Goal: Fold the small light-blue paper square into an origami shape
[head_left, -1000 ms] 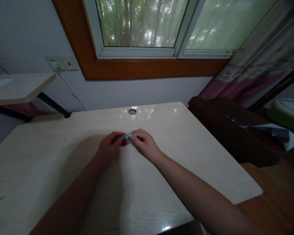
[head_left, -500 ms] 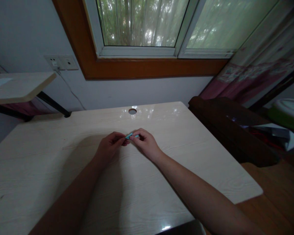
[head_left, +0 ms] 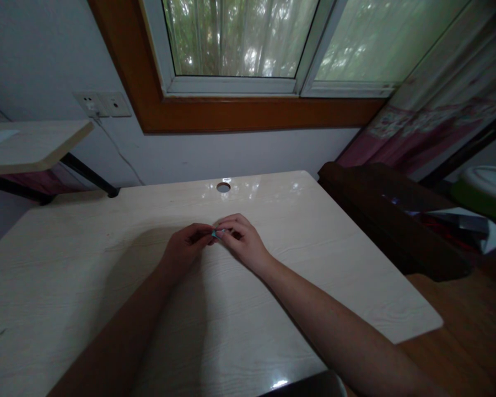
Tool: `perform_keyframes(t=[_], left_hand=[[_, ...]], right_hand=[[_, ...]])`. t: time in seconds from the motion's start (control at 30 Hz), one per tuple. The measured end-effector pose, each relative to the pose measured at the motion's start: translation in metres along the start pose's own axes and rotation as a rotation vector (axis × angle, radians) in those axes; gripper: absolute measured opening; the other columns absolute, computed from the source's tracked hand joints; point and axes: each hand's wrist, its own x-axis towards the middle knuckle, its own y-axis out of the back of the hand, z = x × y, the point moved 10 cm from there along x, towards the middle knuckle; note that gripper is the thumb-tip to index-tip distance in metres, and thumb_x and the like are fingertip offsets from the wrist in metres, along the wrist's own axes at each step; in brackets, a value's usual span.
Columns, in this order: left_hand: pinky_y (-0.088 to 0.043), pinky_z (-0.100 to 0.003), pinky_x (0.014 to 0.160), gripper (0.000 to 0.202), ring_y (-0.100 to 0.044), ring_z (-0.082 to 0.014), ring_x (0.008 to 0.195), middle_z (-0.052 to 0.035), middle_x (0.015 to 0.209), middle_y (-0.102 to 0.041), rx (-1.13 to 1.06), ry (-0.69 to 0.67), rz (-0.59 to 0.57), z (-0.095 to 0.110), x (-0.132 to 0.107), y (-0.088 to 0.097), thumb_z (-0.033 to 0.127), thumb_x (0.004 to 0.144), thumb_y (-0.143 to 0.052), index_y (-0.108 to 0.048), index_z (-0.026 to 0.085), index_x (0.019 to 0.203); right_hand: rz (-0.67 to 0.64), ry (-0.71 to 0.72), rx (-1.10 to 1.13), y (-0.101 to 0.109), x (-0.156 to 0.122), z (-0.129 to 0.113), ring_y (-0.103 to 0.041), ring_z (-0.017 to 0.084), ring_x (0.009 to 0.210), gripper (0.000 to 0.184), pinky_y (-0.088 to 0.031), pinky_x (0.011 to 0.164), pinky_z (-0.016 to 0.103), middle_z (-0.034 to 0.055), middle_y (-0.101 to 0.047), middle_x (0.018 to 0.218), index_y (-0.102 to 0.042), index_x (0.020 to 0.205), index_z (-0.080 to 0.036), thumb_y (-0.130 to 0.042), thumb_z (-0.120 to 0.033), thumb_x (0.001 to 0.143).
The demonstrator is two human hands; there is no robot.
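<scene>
Between my fingertips is a small light-blue piece point(head_left: 215, 234), mostly covered, so its kind does not show; it could be paper or plastic. My left hand point(head_left: 189, 241) pinches it from the left, with thumb and fingers closed. From the other side my right hand point(head_left: 242, 236) grips it too, its fingers curled over the top and the thumb below. The fingertips of both hands meet a little above the pale wood-grain desk point(head_left: 248, 309).
Near the desk's back edge is a round cable hole point(head_left: 223, 187). A raised shelf point(head_left: 37, 146) on black legs stands at the back left. A dark flat object point(head_left: 310, 386) lies at the front edge. Dark wooden furniture point(head_left: 380, 220) stands to the right.
My right fingers have closed further over the light-blue piece and moved slightly left, so less of it shows. My left hand has stayed almost still.
</scene>
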Motion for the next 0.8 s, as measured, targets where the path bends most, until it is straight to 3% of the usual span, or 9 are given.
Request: perform_keyframes(t=[0.2, 0.8], left_hand=[[-0.055, -0.03, 0.076, 0.023, -0.068, -0.0168, 0.077, -0.0048, 0.085, -0.072, 0.022, -0.013, 0.002, 0.001, -0.001, 0.0, 0.034, 0.081, -0.07, -0.07, 0.018, 0.097], [-0.056, -0.03, 0.078, 0.025, -0.069, -0.0182, 0.081, -0.0063, 0.088, -0.073, 0.062, -0.013, -0.013, 0.008, -0.003, -0.003, 0.037, 0.082, -0.068, -0.07, 0.017, 0.097]], right_hand=[[-0.032, 0.009, -0.036, -0.002, -0.002, -0.004, -0.062, 0.016, 0.082, 0.012, -0.052, 0.074, 0.029, 0.0041, -0.067, 0.087, -0.074, 0.091, -0.025, -0.063, -0.03, 0.089], [-0.081, 0.005, -0.041, -0.004, -0.003, -0.004, -0.065, 0.015, 0.08, 0.018, -0.053, 0.078, 0.028, 0.0027, -0.07, 0.085, -0.076, 0.088, -0.026, -0.06, -0.034, 0.091]])
